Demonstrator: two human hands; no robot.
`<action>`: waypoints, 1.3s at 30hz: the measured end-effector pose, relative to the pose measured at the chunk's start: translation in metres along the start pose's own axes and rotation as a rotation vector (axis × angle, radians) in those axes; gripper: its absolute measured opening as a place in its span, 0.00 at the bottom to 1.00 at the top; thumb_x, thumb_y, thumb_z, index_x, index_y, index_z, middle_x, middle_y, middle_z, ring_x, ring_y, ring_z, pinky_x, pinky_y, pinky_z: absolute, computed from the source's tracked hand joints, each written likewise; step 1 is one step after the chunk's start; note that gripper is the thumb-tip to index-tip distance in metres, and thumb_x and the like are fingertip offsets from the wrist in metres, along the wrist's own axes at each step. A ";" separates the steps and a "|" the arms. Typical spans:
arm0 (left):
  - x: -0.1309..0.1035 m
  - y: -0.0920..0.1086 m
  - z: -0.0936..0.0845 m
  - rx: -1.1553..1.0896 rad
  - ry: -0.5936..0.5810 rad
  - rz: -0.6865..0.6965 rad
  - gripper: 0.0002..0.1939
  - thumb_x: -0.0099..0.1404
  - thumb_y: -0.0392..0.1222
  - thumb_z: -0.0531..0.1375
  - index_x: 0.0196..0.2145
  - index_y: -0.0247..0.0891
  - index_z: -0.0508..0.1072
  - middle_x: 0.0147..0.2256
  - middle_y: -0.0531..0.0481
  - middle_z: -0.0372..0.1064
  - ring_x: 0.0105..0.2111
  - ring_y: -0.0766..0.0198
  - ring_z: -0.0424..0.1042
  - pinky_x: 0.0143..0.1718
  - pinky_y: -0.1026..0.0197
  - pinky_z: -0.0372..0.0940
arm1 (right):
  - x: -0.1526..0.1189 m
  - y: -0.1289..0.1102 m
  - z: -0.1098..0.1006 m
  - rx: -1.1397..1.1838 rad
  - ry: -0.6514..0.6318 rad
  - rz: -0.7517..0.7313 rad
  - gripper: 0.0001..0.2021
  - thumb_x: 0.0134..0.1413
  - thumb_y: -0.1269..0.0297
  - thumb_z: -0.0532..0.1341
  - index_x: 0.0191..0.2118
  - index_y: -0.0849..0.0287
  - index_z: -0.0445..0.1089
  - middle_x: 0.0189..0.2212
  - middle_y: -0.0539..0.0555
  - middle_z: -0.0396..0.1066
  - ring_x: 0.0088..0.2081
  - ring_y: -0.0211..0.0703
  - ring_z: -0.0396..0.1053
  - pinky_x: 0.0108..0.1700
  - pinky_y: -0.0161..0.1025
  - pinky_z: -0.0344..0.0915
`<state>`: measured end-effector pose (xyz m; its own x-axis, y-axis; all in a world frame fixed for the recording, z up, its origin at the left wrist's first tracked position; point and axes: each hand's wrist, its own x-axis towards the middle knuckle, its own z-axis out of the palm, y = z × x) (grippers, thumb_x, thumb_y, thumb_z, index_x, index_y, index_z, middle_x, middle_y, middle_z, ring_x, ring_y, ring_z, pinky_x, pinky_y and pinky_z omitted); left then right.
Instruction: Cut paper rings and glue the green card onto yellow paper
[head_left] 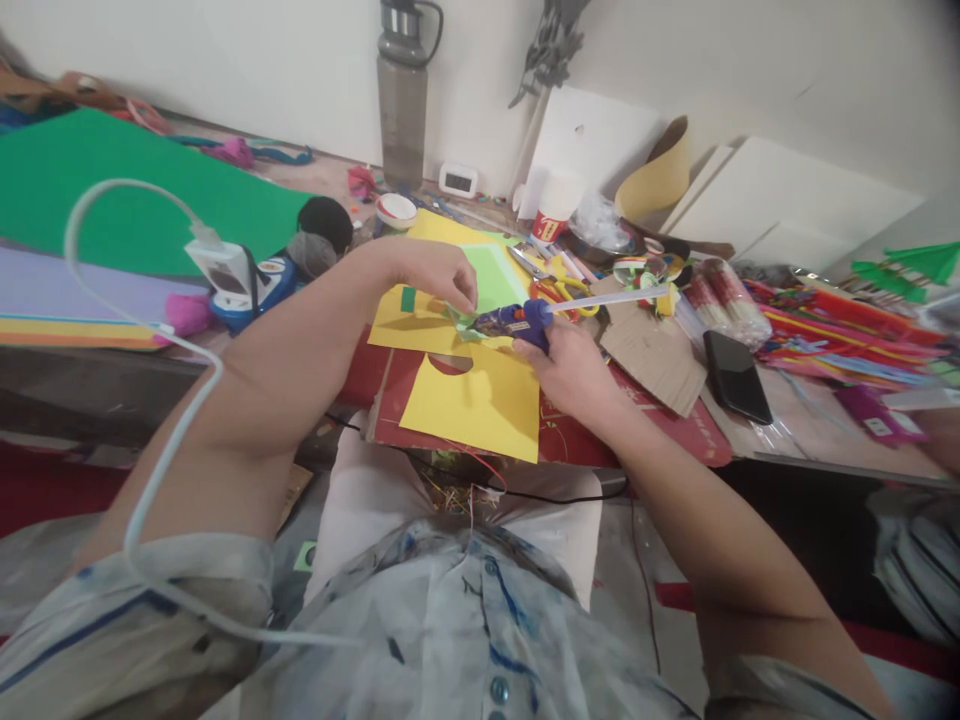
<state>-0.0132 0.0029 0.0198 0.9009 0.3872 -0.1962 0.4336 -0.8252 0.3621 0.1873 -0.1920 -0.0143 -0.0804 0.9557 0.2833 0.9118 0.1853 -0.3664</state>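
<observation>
My right hand [566, 365] is wrapped round a blue glue gun [525, 320], with a long pale glue stick [600, 298] coming out of its back. The gun's nozzle points left, at a small light green paper piece [463, 322]. Closed fingers of my left hand [450, 275] hold that piece from above. Beneath lie yellow paper sheets [480, 400], the nearer with a curved cut-out, on a red board [390, 400]. Behind the hands is a larger light green sheet [491, 275].
Yellow-handled scissors [566, 285], a paper cup [553, 210] and cardboard [656, 360] are behind and right. A black phone [737, 375] lies farther right. A tall bottle [403, 110] stands by the wall. Green sheets [150, 200] fill the left. A white cable [154, 470] crosses my left arm.
</observation>
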 end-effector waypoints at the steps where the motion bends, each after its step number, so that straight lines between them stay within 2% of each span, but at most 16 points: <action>1: 0.000 0.001 0.000 0.002 -0.002 0.002 0.21 0.59 0.58 0.62 0.43 0.45 0.85 0.46 0.52 0.81 0.45 0.61 0.74 0.49 0.65 0.61 | 0.000 0.000 0.001 0.001 0.001 -0.006 0.16 0.65 0.58 0.58 0.50 0.64 0.73 0.46 0.67 0.77 0.48 0.61 0.73 0.51 0.52 0.67; 6: 0.000 0.003 0.000 0.012 -0.002 0.015 0.22 0.59 0.60 0.62 0.42 0.44 0.85 0.46 0.52 0.81 0.44 0.63 0.74 0.48 0.67 0.61 | -0.003 0.000 0.000 0.012 0.001 -0.012 0.15 0.65 0.58 0.58 0.48 0.63 0.74 0.45 0.67 0.77 0.48 0.61 0.73 0.52 0.53 0.67; 12: 0.000 0.003 0.000 0.010 0.008 0.018 0.24 0.64 0.61 0.58 0.43 0.44 0.85 0.45 0.50 0.80 0.42 0.63 0.73 0.46 0.66 0.61 | -0.005 0.003 -0.004 0.007 -0.008 0.013 0.16 0.65 0.58 0.57 0.49 0.64 0.73 0.45 0.68 0.77 0.48 0.62 0.73 0.50 0.54 0.68; 16: 0.001 0.000 0.000 -0.008 -0.024 0.032 0.22 0.60 0.59 0.62 0.45 0.46 0.84 0.45 0.52 0.81 0.45 0.62 0.74 0.50 0.66 0.60 | -0.006 0.000 -0.001 0.002 0.006 0.014 0.17 0.65 0.59 0.56 0.49 0.65 0.73 0.45 0.68 0.77 0.48 0.63 0.73 0.50 0.53 0.68; 21: 0.002 0.002 0.002 0.037 -0.056 0.012 0.24 0.61 0.58 0.62 0.50 0.47 0.83 0.48 0.52 0.79 0.51 0.59 0.73 0.57 0.63 0.57 | -0.007 0.000 -0.001 -0.008 -0.001 0.020 0.18 0.65 0.57 0.57 0.48 0.66 0.74 0.44 0.69 0.77 0.46 0.63 0.74 0.48 0.53 0.68; 29: 0.008 0.004 0.009 0.110 -0.010 0.015 0.23 0.61 0.57 0.62 0.50 0.47 0.83 0.42 0.51 0.80 0.49 0.56 0.73 0.55 0.60 0.59 | -0.010 0.015 -0.004 0.000 0.087 0.004 0.19 0.64 0.55 0.57 0.51 0.64 0.73 0.44 0.68 0.77 0.46 0.62 0.74 0.49 0.54 0.69; 39: 0.010 0.006 0.014 0.135 0.070 0.065 0.27 0.61 0.57 0.63 0.56 0.47 0.79 0.53 0.50 0.77 0.53 0.56 0.72 0.57 0.61 0.57 | -0.011 0.016 -0.007 -0.073 0.099 0.074 0.16 0.63 0.57 0.56 0.46 0.64 0.73 0.42 0.69 0.77 0.44 0.63 0.74 0.48 0.55 0.69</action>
<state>-0.0020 -0.0035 0.0072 0.9283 0.3550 -0.1104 0.3715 -0.8953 0.2457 0.2055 -0.2014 -0.0170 0.0248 0.9383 0.3450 0.9408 0.0948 -0.3254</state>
